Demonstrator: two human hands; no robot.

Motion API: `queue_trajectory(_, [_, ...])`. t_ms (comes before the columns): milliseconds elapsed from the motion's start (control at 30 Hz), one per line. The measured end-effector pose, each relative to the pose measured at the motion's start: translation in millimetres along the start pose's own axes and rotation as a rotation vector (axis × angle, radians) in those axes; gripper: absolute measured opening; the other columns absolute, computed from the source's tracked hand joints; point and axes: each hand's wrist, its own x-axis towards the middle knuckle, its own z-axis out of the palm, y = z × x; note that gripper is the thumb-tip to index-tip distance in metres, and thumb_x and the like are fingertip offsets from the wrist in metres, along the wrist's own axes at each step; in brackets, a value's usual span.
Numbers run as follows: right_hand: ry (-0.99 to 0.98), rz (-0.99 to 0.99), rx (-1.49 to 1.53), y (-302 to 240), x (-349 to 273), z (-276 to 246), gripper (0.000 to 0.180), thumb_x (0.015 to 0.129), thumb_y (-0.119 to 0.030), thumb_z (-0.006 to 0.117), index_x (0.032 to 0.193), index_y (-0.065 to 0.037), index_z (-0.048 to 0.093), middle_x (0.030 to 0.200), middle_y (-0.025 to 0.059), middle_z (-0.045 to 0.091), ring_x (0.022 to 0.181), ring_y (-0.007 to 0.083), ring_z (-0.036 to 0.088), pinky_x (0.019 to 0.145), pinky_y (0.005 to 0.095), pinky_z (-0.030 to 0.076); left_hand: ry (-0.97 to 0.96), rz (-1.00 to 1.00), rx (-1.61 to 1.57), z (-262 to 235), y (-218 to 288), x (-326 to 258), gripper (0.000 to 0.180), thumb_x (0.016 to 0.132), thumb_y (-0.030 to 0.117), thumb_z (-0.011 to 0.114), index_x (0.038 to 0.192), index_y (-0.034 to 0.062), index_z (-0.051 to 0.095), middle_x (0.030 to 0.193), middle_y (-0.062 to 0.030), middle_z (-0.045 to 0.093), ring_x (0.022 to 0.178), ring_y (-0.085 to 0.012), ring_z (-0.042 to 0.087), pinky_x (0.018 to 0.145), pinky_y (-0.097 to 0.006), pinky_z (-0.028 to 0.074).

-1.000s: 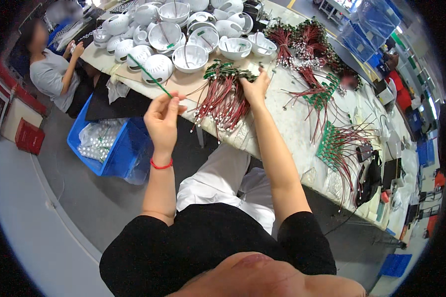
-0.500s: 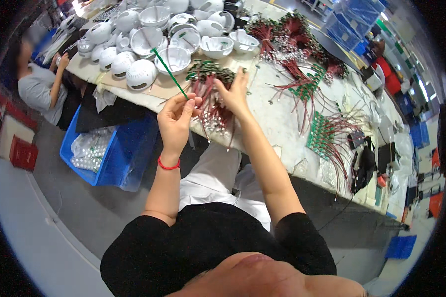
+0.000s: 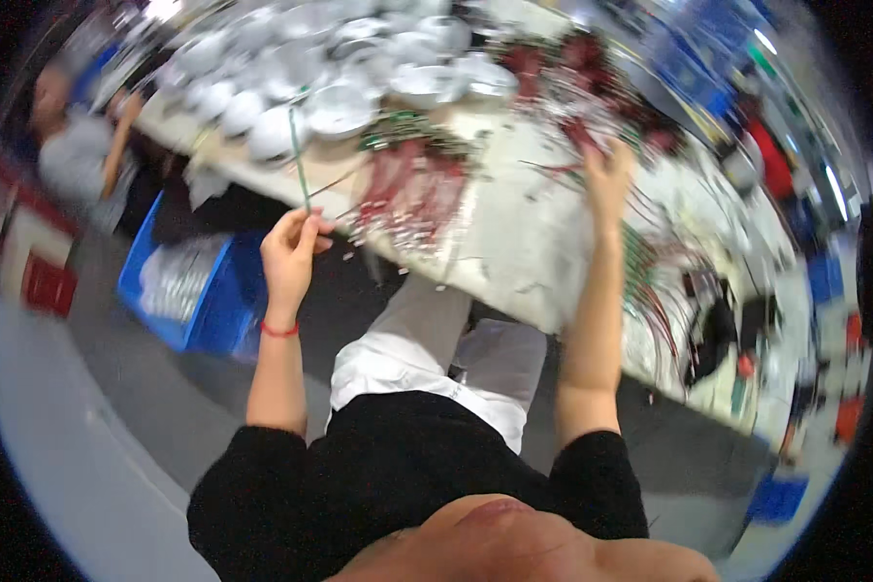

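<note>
My left hand (image 3: 291, 254) is closed around a thin green strip (image 3: 299, 160) that stands upright above it, just off the near edge of the long pale table (image 3: 514, 242). My right hand (image 3: 606, 167) is stretched out over the table to the right, at a spread of red and green wires (image 3: 640, 252); blur hides whether it grips any. Between the hands lies a bundle of red wires with green ends (image 3: 412, 179). The whole picture is motion-blurred.
Several white bowl-shaped shells (image 3: 339, 107) crowd the far left of the table. A blue crate (image 3: 179, 291) with clear bags stands on the floor at left. A seated person (image 3: 82, 155) works at the far left. Dark tools and wires (image 3: 718, 330) lie at the right.
My right hand left the red wire bundle and swung right across the table. My left hand kept the green strip and dropped slightly. The view turned and blurred.
</note>
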Motion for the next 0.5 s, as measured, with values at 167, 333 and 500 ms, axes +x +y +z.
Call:
queue_trajectory(167, [-0.089,0.185,0.123,63.3,-5.5,-38.2,0.033,0.084,-0.016,0.062,0.110,0.004,0.055,0.106,0.0134,0.057,0.098,0.0197,0.053,0.087,0.0313,0.042,0.314,-0.084,-0.028,-79.2,-31.3,-0.1,0.030,0.090,0.027,0.055,0.105,0.0018,0.059,0.082,-0.0080,0.065,0.060,-0.0111,0.060,0.054,-0.020,0.046])
queue_trajectory(333, [-0.181,0.300,0.158,61.3,-14.2,-28.6,0.038,0.085,-0.021,0.060,0.114,0.002,0.054,0.115,0.0119,0.055,0.104,0.0200,0.052,0.089,0.0305,0.040,0.753,-0.024,0.117,-190.3,-78.1,28.6,0.024,0.088,0.025,0.056,0.091,0.0018,0.061,0.077,-0.0062,0.067,0.053,-0.0099,0.059,0.046,-0.021,0.043])
queue_trajectory(500, [-0.229,0.206,0.192,80.0,-4.0,-12.0,0.032,0.085,-0.019,0.060,0.110,0.001,0.057,0.112,0.0106,0.058,0.102,0.0210,0.053,0.089,0.0315,0.040,0.794,-0.433,0.908,-306.2,-159.8,59.9,0.044,0.079,0.036,0.054,0.095,-0.0041,0.063,0.085,-0.0216,0.065,0.077,-0.0356,0.065,0.069,-0.040,0.050])
